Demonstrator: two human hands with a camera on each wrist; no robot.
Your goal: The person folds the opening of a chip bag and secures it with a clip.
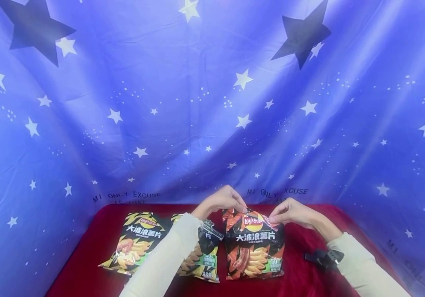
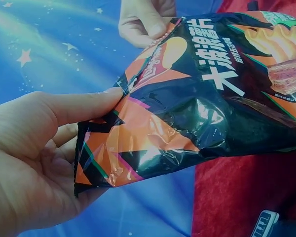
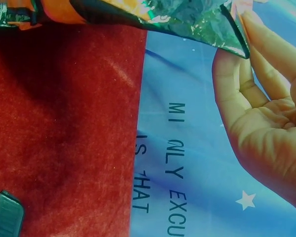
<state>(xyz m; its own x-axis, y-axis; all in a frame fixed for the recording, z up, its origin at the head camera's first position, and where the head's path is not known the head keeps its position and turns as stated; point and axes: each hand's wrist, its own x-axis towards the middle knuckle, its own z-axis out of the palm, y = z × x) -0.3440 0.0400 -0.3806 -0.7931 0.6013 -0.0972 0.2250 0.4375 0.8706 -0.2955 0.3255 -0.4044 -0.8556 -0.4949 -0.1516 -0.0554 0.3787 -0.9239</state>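
Note:
Both hands pinch the top edge of an orange-and-black Lay's chip bag (image 1: 254,243), whose printed front faces the head camera. My left hand (image 1: 227,199) has thumb and fingers on the top edge, left of the right hand; in the left wrist view the thumb (image 2: 96,103) lies over the front of the crimped seal. Near the top right corner is my right hand (image 1: 295,212), pinching the edge between thumb and fingers. In the right wrist view the bag's shiny corner (image 3: 222,37) sits at the right fingers. The bag looks plump.
Two yellow-and-black chip bags lie on the red cloth-covered table (image 1: 301,272): one at the far left (image 1: 138,247), another in the middle (image 1: 210,264), partly hidden by the left sleeve (image 1: 167,260). A dark device (image 1: 323,258) sits at the right cuff. Behind hangs a blue star-patterned curtain (image 1: 197,165).

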